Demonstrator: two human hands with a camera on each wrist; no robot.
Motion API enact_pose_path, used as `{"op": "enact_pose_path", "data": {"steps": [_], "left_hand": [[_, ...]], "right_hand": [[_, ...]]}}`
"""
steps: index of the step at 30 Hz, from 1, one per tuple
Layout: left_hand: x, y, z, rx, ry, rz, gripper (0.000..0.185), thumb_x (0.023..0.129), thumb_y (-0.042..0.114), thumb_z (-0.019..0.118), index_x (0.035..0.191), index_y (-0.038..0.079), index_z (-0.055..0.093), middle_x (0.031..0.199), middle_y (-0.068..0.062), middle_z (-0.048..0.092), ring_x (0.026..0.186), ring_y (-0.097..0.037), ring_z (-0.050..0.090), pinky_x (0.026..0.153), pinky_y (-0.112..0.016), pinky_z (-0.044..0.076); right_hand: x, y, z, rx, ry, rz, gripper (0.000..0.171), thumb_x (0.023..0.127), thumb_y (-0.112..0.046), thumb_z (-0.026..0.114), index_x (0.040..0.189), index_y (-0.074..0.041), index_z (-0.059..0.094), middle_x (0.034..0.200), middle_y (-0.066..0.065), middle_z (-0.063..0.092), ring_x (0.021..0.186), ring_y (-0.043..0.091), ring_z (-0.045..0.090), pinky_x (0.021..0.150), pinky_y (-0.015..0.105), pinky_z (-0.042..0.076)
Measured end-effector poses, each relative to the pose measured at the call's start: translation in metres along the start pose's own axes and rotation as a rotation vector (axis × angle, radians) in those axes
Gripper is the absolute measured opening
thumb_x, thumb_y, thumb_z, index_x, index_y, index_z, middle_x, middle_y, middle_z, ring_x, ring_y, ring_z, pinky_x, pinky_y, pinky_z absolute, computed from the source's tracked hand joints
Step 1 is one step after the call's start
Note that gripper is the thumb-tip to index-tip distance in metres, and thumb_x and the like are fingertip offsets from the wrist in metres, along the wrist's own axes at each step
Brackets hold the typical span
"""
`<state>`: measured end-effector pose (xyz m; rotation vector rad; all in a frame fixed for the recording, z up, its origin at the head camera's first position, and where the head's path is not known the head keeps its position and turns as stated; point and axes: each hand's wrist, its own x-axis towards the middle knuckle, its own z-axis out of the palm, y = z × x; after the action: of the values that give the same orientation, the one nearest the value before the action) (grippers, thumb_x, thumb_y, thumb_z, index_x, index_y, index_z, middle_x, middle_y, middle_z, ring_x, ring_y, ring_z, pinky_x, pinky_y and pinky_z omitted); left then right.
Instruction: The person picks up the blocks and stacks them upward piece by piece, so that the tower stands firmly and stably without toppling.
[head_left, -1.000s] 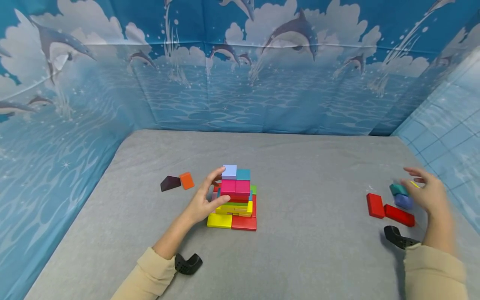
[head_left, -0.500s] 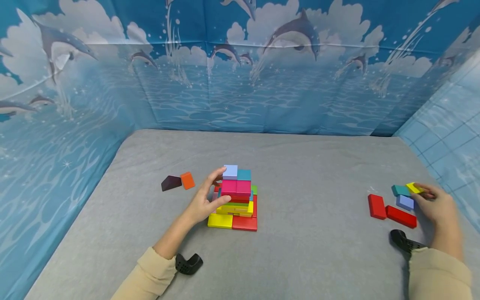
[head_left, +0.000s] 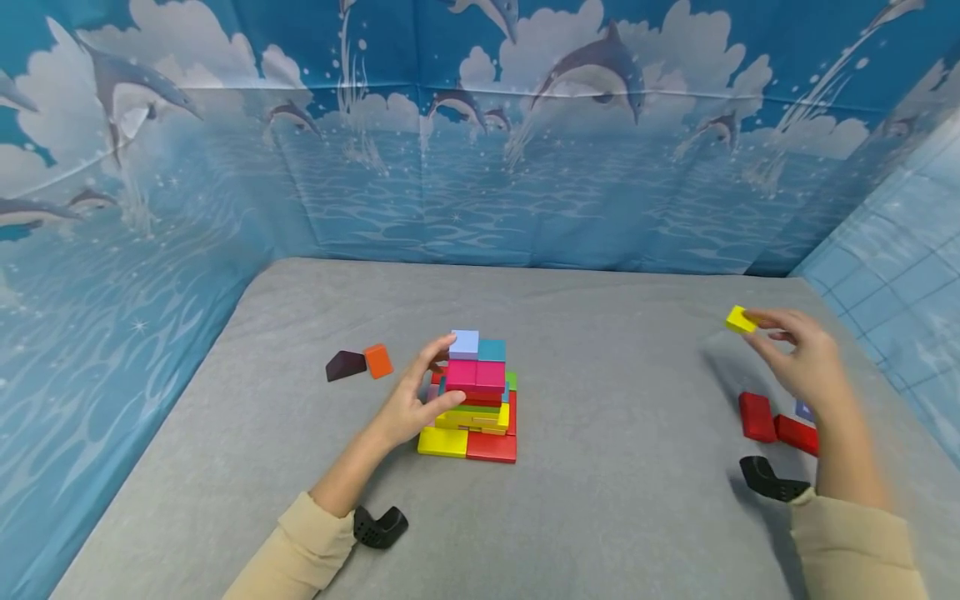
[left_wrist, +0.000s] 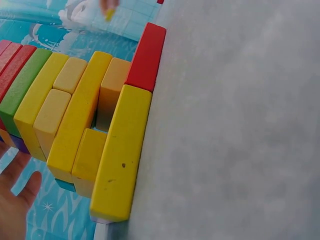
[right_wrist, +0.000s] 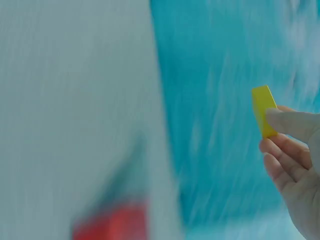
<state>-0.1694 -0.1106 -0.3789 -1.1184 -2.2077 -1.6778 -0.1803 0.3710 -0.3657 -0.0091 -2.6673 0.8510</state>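
A stepped tower of coloured blocks (head_left: 476,377) stands in the middle of the grey cloth, with a light blue block (head_left: 464,343) and a teal block (head_left: 492,350) on top. My left hand (head_left: 408,406) is at the tower's left side, fingers and thumb spread, fingertips right at its upper part. The left wrist view shows the tower's layers from low down, with a yellow block (left_wrist: 122,155) and a red block (left_wrist: 146,57) at the base. Over the cloth on the right, my right hand (head_left: 802,358) pinches a small yellow block (head_left: 740,319) between thumb and fingers, raised above the surface.
Two red blocks (head_left: 757,417) lie on the right, with a blue block (head_left: 804,411) partly hidden behind the right wrist. On the left rest a dark purple block (head_left: 346,366) and an orange block (head_left: 378,361). A dolphin-print curtain (head_left: 480,183) walls the back and sides.
My right hand has taken the yellow block from the group on the right, lifted it and moved it to the left. My left hand has stayed beside the tower.
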Motion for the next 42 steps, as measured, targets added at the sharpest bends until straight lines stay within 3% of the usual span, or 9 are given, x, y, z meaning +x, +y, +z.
{"op": "enact_pose_path", "data": {"steps": [2, 4, 6, 11, 15, 21, 24, 31, 42], "left_hand": [[0.0, 0.0, 0.0, 0.002, -0.003, -0.003, 0.061, 0.089, 0.025, 0.059, 0.133, -0.005, 0.027, 0.13, -0.026, 0.038, 0.111, -0.029, 0.041, 0.09, -0.037, 0.041], [0.0, 0.0, 0.0, 0.004, -0.005, -0.002, 0.061, 0.089, 0.024, 0.059, 0.133, -0.005, 0.027, 0.13, -0.026, 0.038, 0.111, -0.03, 0.041, 0.088, -0.044, 0.041], [0.001, 0.0, 0.0, 0.003, -0.004, -0.001, 0.061, 0.088, 0.021, 0.06, 0.133, -0.005, 0.027, 0.129, -0.026, 0.038, 0.11, -0.031, 0.041, 0.086, -0.05, 0.041], [0.001, -0.001, 0.001, 0.005, 0.0, 0.001, 0.06, 0.087, 0.016, 0.06, 0.132, -0.005, 0.028, 0.129, -0.026, 0.038, 0.11, -0.031, 0.042, 0.086, -0.052, 0.04], [0.001, -0.001, 0.001, 0.007, 0.002, -0.003, 0.061, 0.088, 0.023, 0.059, 0.132, -0.006, 0.028, 0.128, -0.026, 0.039, 0.11, -0.032, 0.042, 0.086, -0.051, 0.041], [-0.003, -0.029, 0.003, 0.004, -0.004, -0.018, 0.065, 0.087, 0.022, 0.062, 0.136, 0.0, 0.027, 0.132, -0.021, 0.038, 0.113, -0.031, 0.04, 0.088, -0.048, 0.041], [-0.005, -0.037, 0.003, -0.005, -0.01, -0.015, 0.066, 0.087, 0.026, 0.062, 0.139, 0.005, 0.026, 0.133, -0.016, 0.039, 0.114, -0.026, 0.04, 0.089, -0.044, 0.041], [-0.005, -0.037, 0.002, 0.01, 0.004, 0.008, 0.067, 0.089, 0.043, 0.055, 0.141, 0.012, 0.027, 0.132, -0.013, 0.041, 0.113, -0.023, 0.042, 0.087, -0.042, 0.042], [-0.006, -0.038, 0.002, 0.005, -0.002, -0.003, 0.067, 0.088, 0.04, 0.057, 0.14, 0.01, 0.027, 0.133, -0.014, 0.04, 0.113, -0.024, 0.042, 0.088, -0.045, 0.041]], "right_hand": [[0.003, -0.031, 0.011, 0.071, -0.006, -0.135, 0.034, 0.088, -0.01, 0.06, 0.121, -0.002, 0.056, 0.119, 0.017, 0.052, 0.1, 0.022, 0.049, 0.08, 0.009, 0.037], [0.005, -0.06, 0.023, 0.146, -0.027, -0.271, 0.033, 0.083, -0.002, 0.064, 0.116, -0.001, 0.059, 0.116, 0.014, 0.055, 0.099, 0.01, 0.049, 0.078, 0.003, 0.033], [0.005, -0.09, 0.035, 0.22, -0.066, -0.397, 0.036, 0.078, 0.006, 0.066, 0.113, 0.0, 0.061, 0.113, 0.013, 0.057, 0.098, 0.002, 0.048, 0.08, 0.005, 0.036], [0.0, -0.157, 0.063, 0.357, -0.189, -0.609, 0.038, 0.073, 0.012, 0.068, 0.109, 0.0, 0.063, 0.109, 0.011, 0.06, 0.1, 0.008, 0.052, 0.081, 0.013, 0.042], [-0.004, -0.189, 0.083, 0.402, -0.297, -0.614, 0.033, 0.078, 0.003, 0.068, 0.11, -0.005, 0.064, 0.11, 0.006, 0.06, 0.1, 0.014, 0.052, 0.081, 0.022, 0.045], [-0.005, -0.214, 0.101, 0.429, -0.382, -0.578, 0.029, 0.081, -0.004, 0.068, 0.11, -0.007, 0.064, 0.111, 0.003, 0.059, 0.102, 0.015, 0.052, 0.082, 0.03, 0.047], [-0.006, -0.218, 0.105, 0.439, -0.393, -0.566, 0.029, 0.08, -0.006, 0.069, 0.109, -0.007, 0.064, 0.11, 0.003, 0.06, 0.101, 0.014, 0.052, 0.082, 0.031, 0.048], [-0.006, -0.221, 0.112, 0.457, -0.383, -0.567, 0.029, 0.08, -0.006, 0.069, 0.108, -0.006, 0.064, 0.108, 0.003, 0.061, 0.1, 0.014, 0.054, 0.082, 0.031, 0.048], [-0.007, -0.224, 0.112, 0.456, -0.403, -0.545, 0.03, 0.08, -0.006, 0.069, 0.109, -0.005, 0.064, 0.11, 0.004, 0.062, 0.101, 0.015, 0.055, 0.083, 0.03, 0.049]]}}
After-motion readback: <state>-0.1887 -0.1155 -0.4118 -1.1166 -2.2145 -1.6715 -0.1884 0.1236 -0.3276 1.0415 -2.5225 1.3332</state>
